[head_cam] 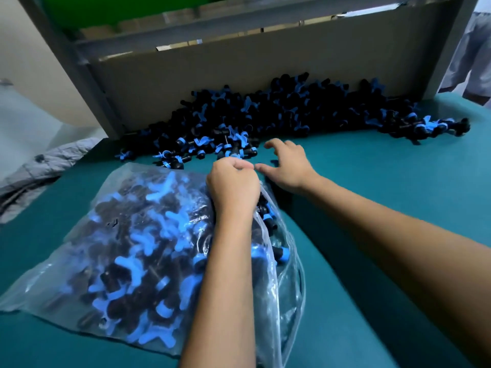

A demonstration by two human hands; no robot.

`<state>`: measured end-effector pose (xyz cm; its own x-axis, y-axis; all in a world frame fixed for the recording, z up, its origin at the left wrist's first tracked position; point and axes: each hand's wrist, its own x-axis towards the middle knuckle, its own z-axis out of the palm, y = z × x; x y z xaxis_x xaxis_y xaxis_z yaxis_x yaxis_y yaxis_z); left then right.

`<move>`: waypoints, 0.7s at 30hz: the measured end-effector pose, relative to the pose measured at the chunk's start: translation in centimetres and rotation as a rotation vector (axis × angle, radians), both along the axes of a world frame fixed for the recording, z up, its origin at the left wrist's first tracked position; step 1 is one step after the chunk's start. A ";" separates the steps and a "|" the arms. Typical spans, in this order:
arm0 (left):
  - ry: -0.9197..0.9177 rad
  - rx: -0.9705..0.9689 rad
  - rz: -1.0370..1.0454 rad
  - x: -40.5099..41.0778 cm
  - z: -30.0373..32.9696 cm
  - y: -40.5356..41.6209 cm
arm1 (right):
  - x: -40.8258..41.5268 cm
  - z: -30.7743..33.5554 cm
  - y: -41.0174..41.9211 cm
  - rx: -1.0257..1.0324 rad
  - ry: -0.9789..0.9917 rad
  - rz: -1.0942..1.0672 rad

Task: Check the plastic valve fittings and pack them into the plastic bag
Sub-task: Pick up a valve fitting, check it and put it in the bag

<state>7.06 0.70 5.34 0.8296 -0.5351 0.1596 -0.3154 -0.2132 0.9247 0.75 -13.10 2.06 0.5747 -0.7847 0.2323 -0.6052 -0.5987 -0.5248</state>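
A large heap of black valve fittings with blue handles (279,112) lies on the teal table against a cardboard wall. A clear plastic bag (79,261), well filled with such fittings, lies at the front left. My left hand (232,184) sits at the bag's upper right corner with fingers curled round the bag's edge. My right hand (288,166) hovers just right of it at the heap's front edge, fingers spread and holding nothing.
The cardboard box wall (239,75) stands tilted behind the heap, framed by grey metal. A grey quilted garment (39,168) lies off the table's left edge. A person's light trousers (473,57) show at the far right. Teal table surface (385,181) spreads to the right.
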 end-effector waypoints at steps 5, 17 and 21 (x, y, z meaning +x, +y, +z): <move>-0.026 -0.013 -0.013 0.0 -0.1 -0.2 | 5.8 -0.4 -2.4 -0.175 0.302 0.114; 0.000 0.027 -0.042 -0.4 0.0 0.0 | 12.0 0.4 -7.3 -0.350 0.528 0.345; 0.010 0.023 -0.065 -0.4 -0.1 0.1 | 11.3 0.5 -7.3 -0.336 0.613 0.271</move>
